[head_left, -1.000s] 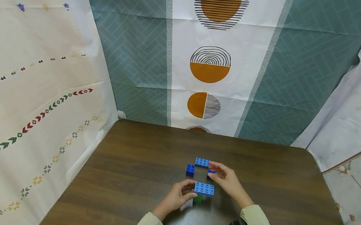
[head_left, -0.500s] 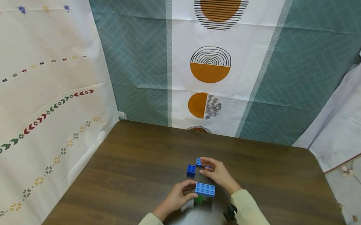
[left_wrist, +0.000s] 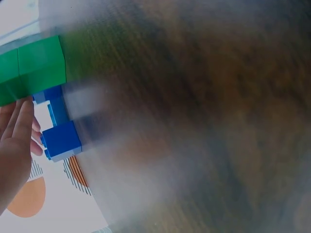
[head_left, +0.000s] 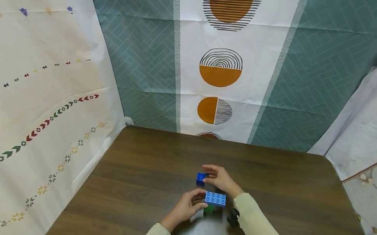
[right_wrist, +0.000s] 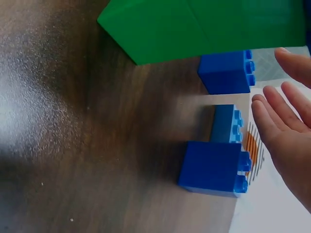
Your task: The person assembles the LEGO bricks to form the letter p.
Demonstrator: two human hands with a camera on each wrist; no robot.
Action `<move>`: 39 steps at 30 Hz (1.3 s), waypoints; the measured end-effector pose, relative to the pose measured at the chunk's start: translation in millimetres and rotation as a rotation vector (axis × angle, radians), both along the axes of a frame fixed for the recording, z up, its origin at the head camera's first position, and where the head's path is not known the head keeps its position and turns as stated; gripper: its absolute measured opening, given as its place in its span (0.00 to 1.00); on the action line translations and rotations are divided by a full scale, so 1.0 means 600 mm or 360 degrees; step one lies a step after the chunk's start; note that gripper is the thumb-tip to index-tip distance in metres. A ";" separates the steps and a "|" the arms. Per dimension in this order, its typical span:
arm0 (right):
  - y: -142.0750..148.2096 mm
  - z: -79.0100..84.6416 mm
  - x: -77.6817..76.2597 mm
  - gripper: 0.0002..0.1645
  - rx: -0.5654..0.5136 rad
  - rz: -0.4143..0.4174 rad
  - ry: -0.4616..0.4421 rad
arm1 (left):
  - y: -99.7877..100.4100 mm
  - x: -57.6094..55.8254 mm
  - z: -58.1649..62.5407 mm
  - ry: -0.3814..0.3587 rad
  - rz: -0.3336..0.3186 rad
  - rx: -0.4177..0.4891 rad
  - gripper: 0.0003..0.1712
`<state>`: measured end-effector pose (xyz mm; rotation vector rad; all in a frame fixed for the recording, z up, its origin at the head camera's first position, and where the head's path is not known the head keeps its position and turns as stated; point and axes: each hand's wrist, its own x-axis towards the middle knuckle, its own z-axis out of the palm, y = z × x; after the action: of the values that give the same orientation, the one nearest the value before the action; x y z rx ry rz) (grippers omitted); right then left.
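My left hand (head_left: 187, 206) grips the left end of a brick stack, fingers behind and thumb in front. A light blue brick (head_left: 215, 199) tops the stack, above green bricks (left_wrist: 41, 60). Farther back, my right hand (head_left: 220, 180) hovers over three separate bricks with its fingers extended and nothing held. Its fingertips overlap a small dark blue brick (head_left: 200, 179) in the head view. In the right wrist view, a light blue brick (right_wrist: 223, 124) stands between this dark blue brick (right_wrist: 211, 167) and another dark blue brick (right_wrist: 226, 73); the hand hides those two in the head view.
The bricks are on a dark brown wooden table (head_left: 146, 175). Patterned cloths hang around it: a teal and white one (head_left: 142, 61) behind and a white one (head_left: 38, 75) on the left. A black device (head_left: 233, 218) is at the right wrist.
My right hand has moved left, from the right-hand dark blue brick across the back light blue brick toward the left dark blue one. My left hand keeps its hold on the stack.
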<state>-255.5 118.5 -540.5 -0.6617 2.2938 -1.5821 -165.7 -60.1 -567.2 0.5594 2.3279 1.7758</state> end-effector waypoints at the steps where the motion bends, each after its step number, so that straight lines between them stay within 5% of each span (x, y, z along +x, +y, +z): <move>1: -0.001 -0.002 0.000 0.29 0.0012 -0.0007 -0.0006 | 0.000 0.000 0.000 -0.0005 -0.0002 0.0003 0.16; 17: -0.013 -0.027 -0.008 0.25 0.0128 -0.0080 -0.0072 | 0.005 -0.002 -0.006 0.0044 -0.0021 0.0075 0.17; 39: -0.019 -0.027 -0.011 0.21 0.0212 -0.0168 -0.0081 | 0.004 -0.001 0.000 0.0043 0.0006 0.0057 0.17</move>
<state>-261.9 107.2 -556.4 -0.4699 2.4067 -1.4560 -166.0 -57.5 -567.0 0.5879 2.3204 1.8264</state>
